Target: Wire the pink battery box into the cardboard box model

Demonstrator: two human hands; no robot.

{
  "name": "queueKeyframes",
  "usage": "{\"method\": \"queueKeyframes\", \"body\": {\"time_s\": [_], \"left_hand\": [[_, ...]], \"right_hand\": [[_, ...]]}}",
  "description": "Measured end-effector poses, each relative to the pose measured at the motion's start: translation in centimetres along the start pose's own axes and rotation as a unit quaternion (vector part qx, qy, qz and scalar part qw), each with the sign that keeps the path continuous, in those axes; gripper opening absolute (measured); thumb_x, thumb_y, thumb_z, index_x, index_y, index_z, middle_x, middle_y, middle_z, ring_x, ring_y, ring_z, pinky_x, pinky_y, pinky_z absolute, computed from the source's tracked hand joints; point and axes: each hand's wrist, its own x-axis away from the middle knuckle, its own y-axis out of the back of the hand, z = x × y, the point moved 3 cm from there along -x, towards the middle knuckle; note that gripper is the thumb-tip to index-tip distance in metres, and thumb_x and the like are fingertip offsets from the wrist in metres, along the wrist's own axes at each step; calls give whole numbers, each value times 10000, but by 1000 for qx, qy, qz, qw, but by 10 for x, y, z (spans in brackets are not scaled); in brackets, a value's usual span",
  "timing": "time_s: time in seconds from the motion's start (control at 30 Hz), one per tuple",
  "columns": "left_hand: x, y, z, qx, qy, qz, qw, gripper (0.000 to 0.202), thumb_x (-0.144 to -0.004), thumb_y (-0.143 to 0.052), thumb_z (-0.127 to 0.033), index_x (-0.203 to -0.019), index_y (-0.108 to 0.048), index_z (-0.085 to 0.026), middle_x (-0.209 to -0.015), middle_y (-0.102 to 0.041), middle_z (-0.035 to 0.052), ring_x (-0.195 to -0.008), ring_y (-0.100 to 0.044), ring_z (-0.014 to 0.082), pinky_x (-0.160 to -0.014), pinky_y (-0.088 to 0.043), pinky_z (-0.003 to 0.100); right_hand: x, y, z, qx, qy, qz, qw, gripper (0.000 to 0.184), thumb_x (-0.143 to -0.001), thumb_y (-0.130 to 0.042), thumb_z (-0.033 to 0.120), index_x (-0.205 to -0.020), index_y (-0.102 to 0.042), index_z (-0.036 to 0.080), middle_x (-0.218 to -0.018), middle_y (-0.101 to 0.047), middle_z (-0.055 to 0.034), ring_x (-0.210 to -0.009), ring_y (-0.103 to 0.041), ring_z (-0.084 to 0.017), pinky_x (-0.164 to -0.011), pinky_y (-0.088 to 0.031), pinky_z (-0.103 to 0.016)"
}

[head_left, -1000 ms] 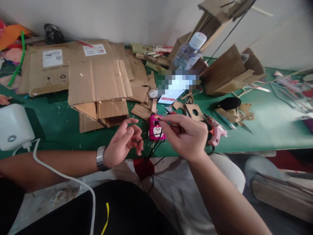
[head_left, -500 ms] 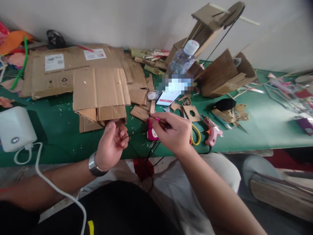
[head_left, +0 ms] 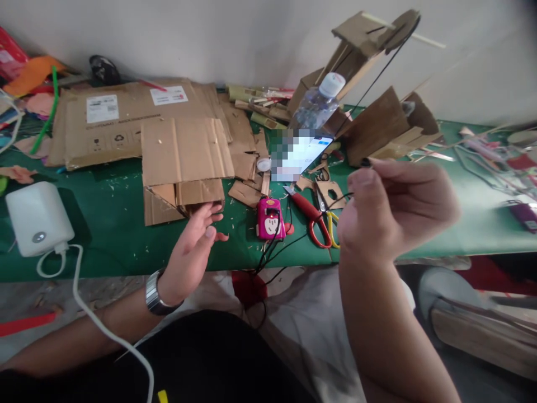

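My left hand (head_left: 191,254) is open, its fingers stretched toward the lower right corner of a folded cardboard box (head_left: 187,154); whether they touch it I cannot tell. Raised at the right, my right hand (head_left: 394,204) pinches a thin black cord (head_left: 314,228), whose dark end pokes out above the fingertips. The cord slants down left toward other black leads near a pink power socket (head_left: 271,219) with a lit red light. Red-handled scissors (head_left: 321,230) lie between the socket and my right hand, with a yellow-handled pair (head_left: 334,226) partly behind that hand.
A phone (head_left: 300,159) leans by a clear plastic bottle (head_left: 314,106). Behind it rises a cardboard structure with a wheel (head_left: 400,33). Flat cardboard (head_left: 121,126) lies at the back left. A white device (head_left: 39,218) trails a white cable (head_left: 94,313) across my left forearm.
My right hand has moved right and up, drawing the cord end away from my left hand. My left hand's fingers have let go of the cord and opened out.
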Motion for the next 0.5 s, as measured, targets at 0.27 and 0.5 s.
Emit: {"method": "queueKeyframes", "body": {"time_s": [0.27, 0.5], "left_hand": [[-36, -13, 9, 57, -130, -63, 988, 350, -964, -696, -584, -1118, -721, -271, -1421, -683, 91, -1457, -545, 273, -1274, -372, 475], [-45, -33, 12, 189, -83, -111, 972, 502, -857, -739, -729, -1012, -739, -251, -1374, -722, 96, -1450, -567, 280, -1314, -338, 497]], "right_hand": [[25, -23, 15, 59, 117, 154, 979, 101, -904, -749, 159, -827, -742, 224, -571, -616, 43, -530, -578, -130, -580, -493, -307], [46, -56, 23, 83, 102, 253, 958, 176, -983, -635, 172, -918, -798, 186, -715, -754, -12, -595, -631, -119, -637, -510, -269]]}}
